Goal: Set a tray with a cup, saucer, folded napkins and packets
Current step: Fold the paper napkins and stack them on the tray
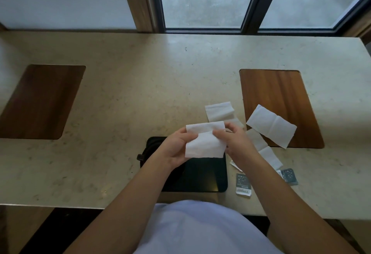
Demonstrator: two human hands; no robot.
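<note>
Both hands hold one white napkin (204, 143) above a black tray (202, 177) at the table's near edge. My left hand (174, 147) grips its left side, my right hand (236, 143) pinches its right side, and the top part is folded over. Three more white napkins lie to the right: one (219, 111) just behind my hands, one (271, 125) on a wooden inlay, one (265, 149) beside my right wrist. Grey packets (243, 183) (289, 176) lie right of the tray. No cup or saucer is visible.
The beige stone table (140, 93) has two dark wooden inlays, one at the left (40, 101) and one at the right (281, 93). Windows with dark frames stand behind the table. A small dark object (140, 157) sticks out at the tray's left edge.
</note>
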